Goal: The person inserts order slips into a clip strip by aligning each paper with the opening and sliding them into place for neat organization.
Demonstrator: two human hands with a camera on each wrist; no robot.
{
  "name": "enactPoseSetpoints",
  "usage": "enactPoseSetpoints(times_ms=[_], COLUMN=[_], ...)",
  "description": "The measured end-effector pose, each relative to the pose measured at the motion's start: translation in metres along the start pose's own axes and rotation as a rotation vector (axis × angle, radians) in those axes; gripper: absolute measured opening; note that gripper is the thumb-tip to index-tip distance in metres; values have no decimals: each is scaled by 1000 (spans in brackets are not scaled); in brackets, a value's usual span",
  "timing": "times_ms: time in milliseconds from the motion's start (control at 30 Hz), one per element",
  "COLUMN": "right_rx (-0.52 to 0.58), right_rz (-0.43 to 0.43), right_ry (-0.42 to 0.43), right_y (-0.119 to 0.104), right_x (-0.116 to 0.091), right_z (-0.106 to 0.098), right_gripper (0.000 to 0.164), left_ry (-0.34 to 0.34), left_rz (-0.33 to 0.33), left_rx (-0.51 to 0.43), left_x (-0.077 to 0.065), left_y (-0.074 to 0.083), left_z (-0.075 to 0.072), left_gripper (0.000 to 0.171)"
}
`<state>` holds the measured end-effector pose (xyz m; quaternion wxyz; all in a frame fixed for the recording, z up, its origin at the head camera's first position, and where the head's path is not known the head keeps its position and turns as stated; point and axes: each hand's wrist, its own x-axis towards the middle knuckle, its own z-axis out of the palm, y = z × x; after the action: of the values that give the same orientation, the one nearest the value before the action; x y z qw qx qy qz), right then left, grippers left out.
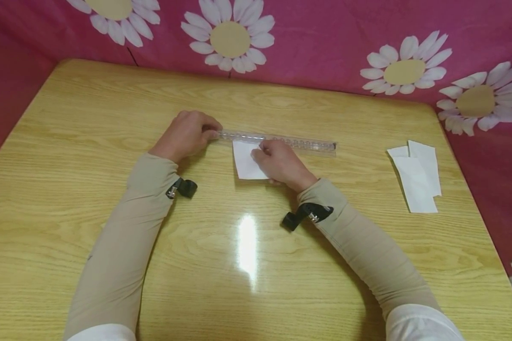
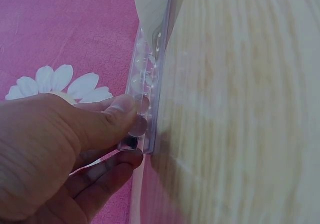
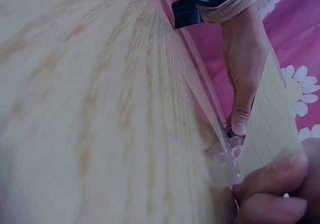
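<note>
1. Left hand [image 1: 187, 136] has thumb and fingers pinching the left end of a clear plastic strip [image 1: 305, 144], which runs crosswise over the wood-grain table [image 1: 196, 265].
2. Right hand [image 1: 283, 163] is gripping a white paper piece [image 1: 247, 163], fingers curled.
3. Paper's far edge meets the strip; can't tell if it's tucked in, tbh.
4. Some loose paper slips [image 1: 418, 180] overlap well off to the right.

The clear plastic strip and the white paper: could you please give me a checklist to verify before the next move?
1. Left hand grips one end of the clear plastic strip: ok.
2. Right hand holds the white paper: ok.
3. Strip's far right end held: not ok, no hand there.
4. Paper seated evenly along the strip: cannot tell, fingers cover part.
5. Overlapping paper pieces apart from both hands: ok.
</note>
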<state>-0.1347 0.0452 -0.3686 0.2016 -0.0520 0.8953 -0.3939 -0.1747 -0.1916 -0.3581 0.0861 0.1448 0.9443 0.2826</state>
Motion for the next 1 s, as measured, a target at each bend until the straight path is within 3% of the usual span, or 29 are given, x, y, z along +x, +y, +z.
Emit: enactPoseSetpoints(times_ms=[600, 1000], right_rx=[-12, 53], right_rz=[-5, 44], right_ry=[-1, -20], right_y=[0, -1], right_x=[1, 0], right_z=[1, 2], right_gripper=[28, 27], left_ry=[-2, -6], left_rz=[-2, -14], left_rx=[9, -6], left_x=[0, -1], left_y=[0, 1], left_z=[0, -1], left_gripper=[28, 28])
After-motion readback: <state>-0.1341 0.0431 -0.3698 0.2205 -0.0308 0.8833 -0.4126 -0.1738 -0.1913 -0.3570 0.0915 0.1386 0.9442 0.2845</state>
